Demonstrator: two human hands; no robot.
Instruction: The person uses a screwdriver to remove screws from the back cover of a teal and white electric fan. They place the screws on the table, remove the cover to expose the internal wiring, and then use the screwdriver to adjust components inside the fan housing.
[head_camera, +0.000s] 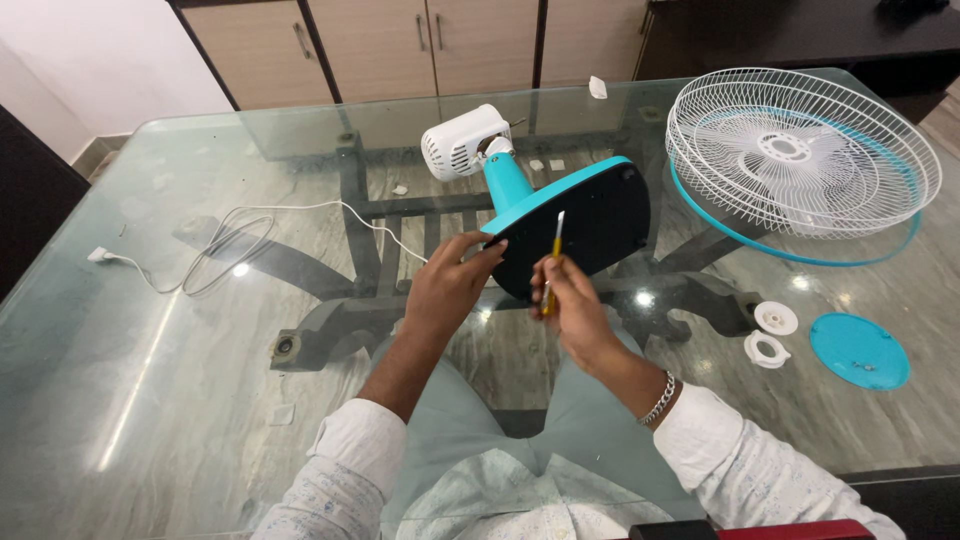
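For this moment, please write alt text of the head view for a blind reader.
A seated person's left hand steadies a tipped fan base on a glass table while the right hand holds a screwdriver to its black underside. The fan's white grille lies at right.

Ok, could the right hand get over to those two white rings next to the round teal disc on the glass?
Probably yes. The white rings lie bare on the glass table just beyond the right hand, nothing between them, though that hand is gripping a screwdriver.

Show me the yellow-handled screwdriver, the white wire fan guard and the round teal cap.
yellow-handled screwdriver (553, 262): head view, shaft.
white wire fan guard (800, 150): head view, centre hub.
round teal cap (858, 350): head view, middle.
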